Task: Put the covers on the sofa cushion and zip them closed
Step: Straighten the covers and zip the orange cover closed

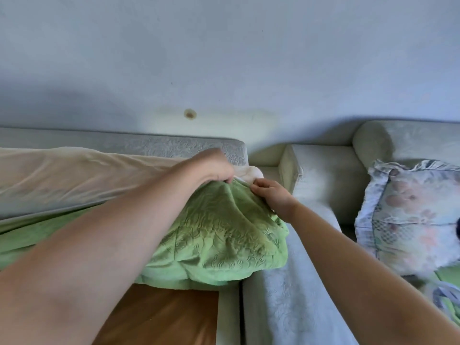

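The green cover is bunched over the end of the cream cushion, which is laid on the sofa from 9 o'clock to the centre. The cover's edge is pinched at the cushion's corner by the curled fingers of the left hand and right hand. A floral pillow is seen at 3 o'clock.

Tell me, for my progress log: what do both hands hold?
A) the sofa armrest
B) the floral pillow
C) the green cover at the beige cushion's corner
C: the left hand and right hand both grip the green cover bunched against the corner of the beige cushion.
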`<state>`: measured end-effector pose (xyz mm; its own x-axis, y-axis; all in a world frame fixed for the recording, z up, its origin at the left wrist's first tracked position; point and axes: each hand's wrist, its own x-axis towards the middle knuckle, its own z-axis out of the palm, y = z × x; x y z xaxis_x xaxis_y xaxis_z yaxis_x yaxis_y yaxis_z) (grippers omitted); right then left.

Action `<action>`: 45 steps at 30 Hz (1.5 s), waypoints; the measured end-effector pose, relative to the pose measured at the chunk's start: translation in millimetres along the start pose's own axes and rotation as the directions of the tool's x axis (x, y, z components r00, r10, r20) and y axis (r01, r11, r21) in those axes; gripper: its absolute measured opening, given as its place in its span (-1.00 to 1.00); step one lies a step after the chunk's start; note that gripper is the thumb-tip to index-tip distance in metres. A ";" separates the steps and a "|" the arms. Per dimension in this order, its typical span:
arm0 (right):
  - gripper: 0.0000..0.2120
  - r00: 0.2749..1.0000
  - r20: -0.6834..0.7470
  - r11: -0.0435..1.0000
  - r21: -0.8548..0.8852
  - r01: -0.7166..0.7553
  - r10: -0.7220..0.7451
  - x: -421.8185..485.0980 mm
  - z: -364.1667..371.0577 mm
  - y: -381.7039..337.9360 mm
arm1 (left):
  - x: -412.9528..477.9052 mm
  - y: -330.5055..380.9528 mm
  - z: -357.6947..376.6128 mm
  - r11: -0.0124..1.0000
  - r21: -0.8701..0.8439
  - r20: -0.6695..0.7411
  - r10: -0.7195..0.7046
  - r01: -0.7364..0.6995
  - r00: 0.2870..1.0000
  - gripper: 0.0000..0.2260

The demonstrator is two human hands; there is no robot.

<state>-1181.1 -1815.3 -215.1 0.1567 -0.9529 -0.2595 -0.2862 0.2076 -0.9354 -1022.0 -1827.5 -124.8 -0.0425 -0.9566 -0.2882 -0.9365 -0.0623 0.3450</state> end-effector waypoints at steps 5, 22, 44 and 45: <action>-0.67 1.000 0.021 0.999 0.040 -0.002 0.002 3.3 -9.2 6.9 | 11.4 7.2 28.1 0.865 0.454 -0.111 0.293 -0.214 0.950 -0.92; -0.56 0.941 -0.100 0.927 -0.233 0.295 -0.324 50.2 -11.6 14.8 | 48.2 21.4 48.3 0.896 0.364 -0.061 0.297 -0.256 0.953 -0.84; -0.68 0.930 0.277 0.857 -0.389 0.338 -0.242 97.5 -0.3 -51.7 | 43.5 -25.8 21.4 0.996 0.092 -0.110 0.006 0.004 0.994 -0.81; -0.68 0.925 0.280 0.846 -0.399 0.355 -0.256 96.5 7.0 -55.0 | 39.4 -34.1 22.6 1.000 0.013 -0.078 0.001 0.000 0.997 -0.81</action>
<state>-1143.6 -1917.1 -190.4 0.4827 -0.8732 -0.0677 -0.5636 -0.2506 -0.7871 -999.6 -1856.6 -168.2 -0.0166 -0.9760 -0.2172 -0.9409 -0.0582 0.3335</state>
